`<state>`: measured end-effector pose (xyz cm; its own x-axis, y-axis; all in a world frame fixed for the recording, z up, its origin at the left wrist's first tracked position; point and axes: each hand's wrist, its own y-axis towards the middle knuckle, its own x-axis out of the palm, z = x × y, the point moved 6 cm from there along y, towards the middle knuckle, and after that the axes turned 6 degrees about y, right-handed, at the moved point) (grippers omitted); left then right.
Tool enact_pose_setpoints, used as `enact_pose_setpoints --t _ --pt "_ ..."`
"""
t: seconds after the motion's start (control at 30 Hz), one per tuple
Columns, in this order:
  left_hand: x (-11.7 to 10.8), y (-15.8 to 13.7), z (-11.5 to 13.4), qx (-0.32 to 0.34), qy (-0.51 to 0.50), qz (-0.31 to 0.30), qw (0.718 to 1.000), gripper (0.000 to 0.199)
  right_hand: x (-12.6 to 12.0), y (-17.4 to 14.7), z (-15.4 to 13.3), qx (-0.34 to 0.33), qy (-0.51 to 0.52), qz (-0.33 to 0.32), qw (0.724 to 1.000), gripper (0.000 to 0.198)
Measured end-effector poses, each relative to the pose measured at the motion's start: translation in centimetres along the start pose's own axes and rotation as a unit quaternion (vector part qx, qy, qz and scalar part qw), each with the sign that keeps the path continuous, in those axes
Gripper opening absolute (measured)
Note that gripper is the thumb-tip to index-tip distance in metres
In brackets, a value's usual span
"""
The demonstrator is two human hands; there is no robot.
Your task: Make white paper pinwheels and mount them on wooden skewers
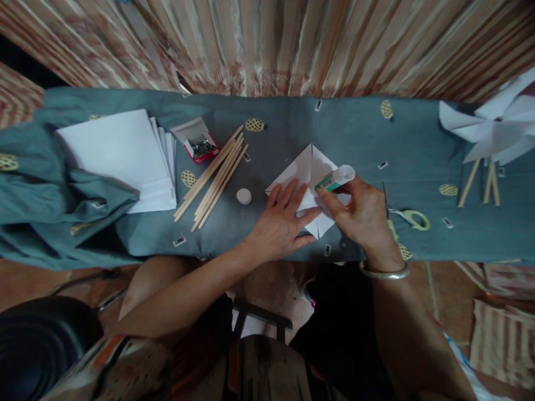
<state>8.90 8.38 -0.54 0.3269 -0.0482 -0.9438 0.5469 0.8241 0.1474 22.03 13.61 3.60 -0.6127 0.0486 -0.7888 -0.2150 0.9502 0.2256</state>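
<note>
Bottom left: a black round object [42,340] is seen, cut off by the frame edge. Bottom center: a dark bar [263,322] is seen between the legs. Lower right: a silver bangle [384,272] is worn on the right wrist.

Center: the folded white paper [292,169] is laid cornerwise on the green cloth [288,128], creases visible. It is pressed by the left hand [276,225], fingers spread wide, nothing gripped. A glue stick [330,180] with a green label is pinched in the right hand [363,214] over the paper, tilted, white end toward upper right; whether the paper is touched by its lower end cannot be told.

Right of center: scissors [413,218] with 1 pale green loop clearly seen. Left of center: a white round cap [243,196], then a bundle of wooden sticks [217,184], just beside an opened red-and-white box [203,149] filled with small metal pieces. Left: stacked white sheets [117,150], partly covered by bunched cloth. Upper right: white pinwheel [497,120], 3 stick ends visible below. Top: striped curtain [251,44].
</note>
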Motion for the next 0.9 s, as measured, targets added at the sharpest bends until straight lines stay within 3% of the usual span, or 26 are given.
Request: enact_pose_setpoints --t 0.63,0.77,0.9 --pt "-0.1 0.1 0.0 0.002 -0.005 -0.001 1.000 0.060 -0.2 -0.9 -0.6 -0.067 -0.025 -0.037 0.997 0.030" --pt "-0.1 0.1 -0.1 0.000 0.003 -0.002 1.000 0.060 -2.1 -1.2 0.1 -0.037 -0.008 0.029 0.999 0.026" --pt "-0.1 0.1 -0.1 0.006 0.012 -0.004 1.000 0.060 -4.5 -1.6 2.2 0.039 0.131 0.152 0.979 0.026"
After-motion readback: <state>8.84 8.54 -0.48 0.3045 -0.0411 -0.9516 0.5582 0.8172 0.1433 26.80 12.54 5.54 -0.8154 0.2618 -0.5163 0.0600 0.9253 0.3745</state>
